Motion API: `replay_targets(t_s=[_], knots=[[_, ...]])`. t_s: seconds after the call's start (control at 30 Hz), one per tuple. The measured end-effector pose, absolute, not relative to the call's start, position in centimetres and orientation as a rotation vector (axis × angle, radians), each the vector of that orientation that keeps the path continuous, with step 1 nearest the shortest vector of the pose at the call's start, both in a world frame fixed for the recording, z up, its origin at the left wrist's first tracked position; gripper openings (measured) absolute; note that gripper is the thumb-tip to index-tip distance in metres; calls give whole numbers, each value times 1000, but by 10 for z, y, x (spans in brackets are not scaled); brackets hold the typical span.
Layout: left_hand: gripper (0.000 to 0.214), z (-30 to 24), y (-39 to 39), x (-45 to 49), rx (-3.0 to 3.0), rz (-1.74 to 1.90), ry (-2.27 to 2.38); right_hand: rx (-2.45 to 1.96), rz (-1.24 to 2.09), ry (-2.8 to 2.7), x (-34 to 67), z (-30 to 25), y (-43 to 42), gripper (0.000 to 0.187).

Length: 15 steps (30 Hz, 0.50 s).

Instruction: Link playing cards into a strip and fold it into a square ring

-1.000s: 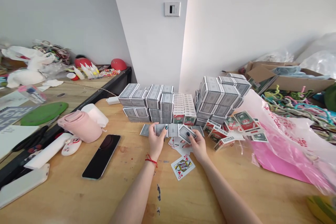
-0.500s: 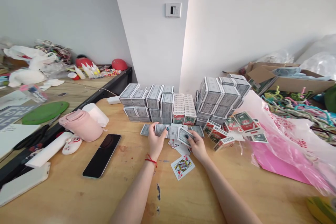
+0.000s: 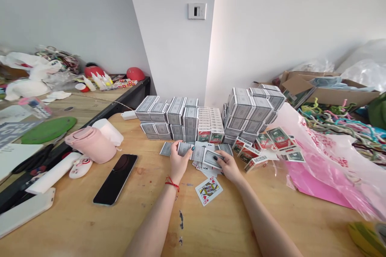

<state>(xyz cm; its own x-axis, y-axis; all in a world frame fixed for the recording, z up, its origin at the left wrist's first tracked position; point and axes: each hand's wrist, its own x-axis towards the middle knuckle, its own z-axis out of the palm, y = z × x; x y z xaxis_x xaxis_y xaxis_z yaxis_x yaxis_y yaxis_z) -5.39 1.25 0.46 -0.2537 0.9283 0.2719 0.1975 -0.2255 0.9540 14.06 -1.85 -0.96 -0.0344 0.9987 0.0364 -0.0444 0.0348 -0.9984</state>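
Observation:
My left hand (image 3: 180, 160), with a red string bracelet at its wrist, is closed on a grey-backed playing card (image 3: 183, 149), thumb on the near side. Another grey-backed card (image 3: 198, 153) sits just right of its thumb, partly overlapped. My right hand (image 3: 226, 165) pinches a grey-backed playing card (image 3: 211, 158) between thumb and fingers, tilted above a small pile of face-up cards (image 3: 208, 170). Nearer to me, a queen of hearts (image 3: 208, 191) lies face up on the wooden table (image 3: 144, 225). An ace (image 3: 208, 144) shows behind the held cards.
Blocks built from folded cards stand in a left stack (image 3: 153, 114) and a taller right stack (image 3: 251, 112). Card boxes (image 3: 204, 124) stand between them; loose boxes (image 3: 249, 154) lie right. A phone (image 3: 116, 178), pink cup (image 3: 90, 143) and pink plastic bag (image 3: 319, 160) flank the hands.
The card in my right hand has turned a little flatter toward the camera and shifted slightly left. My left hand keeps its grip. The whole view has drifted slightly.

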Motion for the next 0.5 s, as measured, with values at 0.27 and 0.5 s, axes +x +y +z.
replay_targets(t_s=[0.27,0.5], knots=[[45,2,9,-52,1534,1458,1403,-1137,1313,-1203,144,-7,-21,22],[45,-1,10,-51,1540,1462,1432,-1156,1298,-1225,144,-10,-21,22]])
